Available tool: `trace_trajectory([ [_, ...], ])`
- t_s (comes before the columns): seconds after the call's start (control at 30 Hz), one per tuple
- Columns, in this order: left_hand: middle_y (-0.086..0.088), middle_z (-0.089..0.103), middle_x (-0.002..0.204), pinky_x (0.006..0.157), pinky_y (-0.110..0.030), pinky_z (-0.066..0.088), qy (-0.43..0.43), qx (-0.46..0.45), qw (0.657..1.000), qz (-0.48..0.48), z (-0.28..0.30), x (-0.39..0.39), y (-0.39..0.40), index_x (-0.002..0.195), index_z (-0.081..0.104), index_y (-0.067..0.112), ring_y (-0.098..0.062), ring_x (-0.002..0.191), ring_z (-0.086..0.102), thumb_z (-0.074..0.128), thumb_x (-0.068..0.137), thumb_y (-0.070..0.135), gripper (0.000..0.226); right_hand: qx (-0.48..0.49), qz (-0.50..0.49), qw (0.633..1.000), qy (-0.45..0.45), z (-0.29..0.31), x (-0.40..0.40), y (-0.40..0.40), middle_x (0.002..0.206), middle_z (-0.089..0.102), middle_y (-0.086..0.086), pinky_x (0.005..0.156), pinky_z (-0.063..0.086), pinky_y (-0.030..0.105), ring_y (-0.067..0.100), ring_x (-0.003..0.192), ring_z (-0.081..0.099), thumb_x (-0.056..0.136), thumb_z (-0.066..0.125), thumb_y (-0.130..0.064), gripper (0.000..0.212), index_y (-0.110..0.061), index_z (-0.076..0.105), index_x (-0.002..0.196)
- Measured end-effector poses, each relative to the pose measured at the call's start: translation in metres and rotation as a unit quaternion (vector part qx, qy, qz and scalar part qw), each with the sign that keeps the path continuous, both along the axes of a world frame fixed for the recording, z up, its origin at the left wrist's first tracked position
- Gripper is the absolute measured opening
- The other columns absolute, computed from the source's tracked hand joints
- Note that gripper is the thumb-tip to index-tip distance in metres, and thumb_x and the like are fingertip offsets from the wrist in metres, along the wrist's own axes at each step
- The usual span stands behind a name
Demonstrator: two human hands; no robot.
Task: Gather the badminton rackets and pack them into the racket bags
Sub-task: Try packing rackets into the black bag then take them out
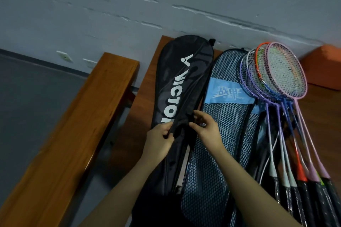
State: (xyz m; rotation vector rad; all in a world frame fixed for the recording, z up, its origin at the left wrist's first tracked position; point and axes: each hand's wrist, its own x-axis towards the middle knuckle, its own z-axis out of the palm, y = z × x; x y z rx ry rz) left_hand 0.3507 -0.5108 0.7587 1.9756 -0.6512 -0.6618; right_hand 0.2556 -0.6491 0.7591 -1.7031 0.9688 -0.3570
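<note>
Black racket bag point(177, 86): lies on the wooden bench point(147, 83), long axis running from me toward the wall.
Left hand point(158, 143): I read it as pinching the bag's zipper edge.
Right hand point(204, 127): pinches the same seam, just beside the left.
Rackets point(276, 79): fanned out to my right, beyond the blue mesh bag point(221, 134); right hand nearer.

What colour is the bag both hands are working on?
Black bag with white lettering, seen in the head view.
</note>
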Motion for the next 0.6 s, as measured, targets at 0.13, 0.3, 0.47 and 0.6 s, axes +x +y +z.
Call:
trace_trajectory([
  [0.13, 0.005, 0.067, 0.109, 0.087, -0.012, 0.048, 0.044, -0.023, 0.999, 0.018, 0.017, 0.006, 0.008, 0.118, 0.062, 0.019, -0.001, 0.096, 0.062, 0.058, 0.084, 0.002, 0.039, -0.009, -0.023, 0.999, 0.036, -0.004, -0.008, 0.01, 0.12, 0.055, 0.011, 0.101, 0.044, 0.035, 0.022, 0.111, 0.054, 0.081, 0.07, -0.013, 0.054, -0.011, 0.049, 0.131],
  [0.3, 0.001, 0.07, 0.106, 0.089, -0.026, 0.053, 0.091, -0.093, 0.99, 0.047, 0.035, 0.004, 0.015, 0.119, 0.061, 0.02, -0.007, 0.101, 0.064, 0.058, 0.085, 0.002, 0.039, 0.097, -0.047, 0.994, -0.036, 0.002, 0.002, 0.025, 0.127, 0.058, 0.012, 0.104, 0.043, 0.04, 0.021, 0.115, 0.056, 0.082, 0.066, 0.001, 0.066, -0.011, 0.035, 0.139],
  [0.47, 0.005, 0.065, 0.108, 0.086, -0.032, 0.054, 0.065, -0.07, 0.994, 0.061, 0.032, 0.007, 0.02, 0.119, 0.059, 0.026, -0.007, 0.096, 0.063, 0.059, 0.084, 0.009, 0.04, 0.072, -0.049, 0.991, -0.103, 0.018, 0.004, 0.029, 0.102, 0.068, 0.011, 0.092, 0.051, 0.034, 0.019, 0.098, 0.065, 0.08, 0.066, 0.003, 0.069, -0.015, 0.034, 0.139],
  [0.6, 0.015, 0.054, 0.1, 0.071, -0.007, 0.046, -0.034, -0.077, 0.995, 0.049, 0.032, -0.002, 0.017, 0.124, 0.054, 0.024, 0.004, 0.087, 0.055, 0.061, 0.082, 0.01, 0.045, 0.016, -0.027, 0.993, -0.118, 0.033, 0.001, 0.03, 0.102, 0.067, 0.011, 0.089, 0.052, 0.038, 0.019, 0.095, 0.066, 0.081, 0.068, -0.003, 0.067, -0.022, 0.036, 0.137],
])
